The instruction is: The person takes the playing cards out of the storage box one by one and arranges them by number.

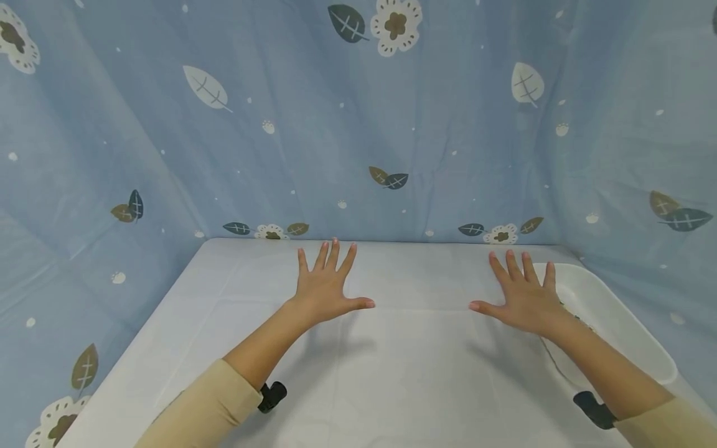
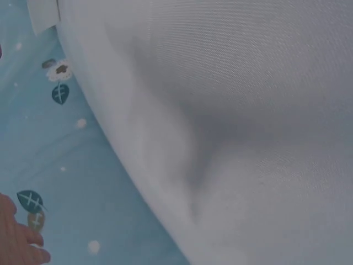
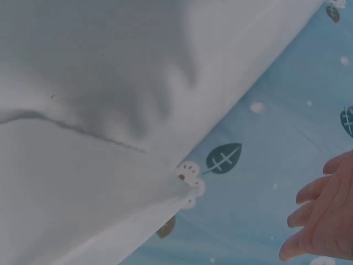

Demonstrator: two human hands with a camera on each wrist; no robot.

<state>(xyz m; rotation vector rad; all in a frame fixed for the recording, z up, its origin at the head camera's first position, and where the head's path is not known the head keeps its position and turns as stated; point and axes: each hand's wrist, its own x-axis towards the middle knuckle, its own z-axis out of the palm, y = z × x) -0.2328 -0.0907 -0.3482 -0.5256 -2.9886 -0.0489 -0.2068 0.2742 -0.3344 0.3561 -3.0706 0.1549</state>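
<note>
Both hands are held up above a white table [image 1: 403,373], their shadows falling on the cloth. My left hand [image 1: 322,292] spreads its fingers wide with the thumb pointing right, and nothing is in it. At the right my right hand [image 1: 526,302] is likewise spread, thumb pointing left, holding nothing. It is nearest to a white tray [image 1: 622,330], whose left side is partly hidden by the hand and forearm. Small green bits show at the forearm's edge there, too covered to identify. Only some fingers of each hand appear in the wrist views.
Blue curtain [image 1: 313,143] with leaf and flower prints rises behind the table and along both sides. Black devices show under each forearm, one by the left sleeve [image 1: 204,407] and one by the right sleeve [image 1: 672,426].
</note>
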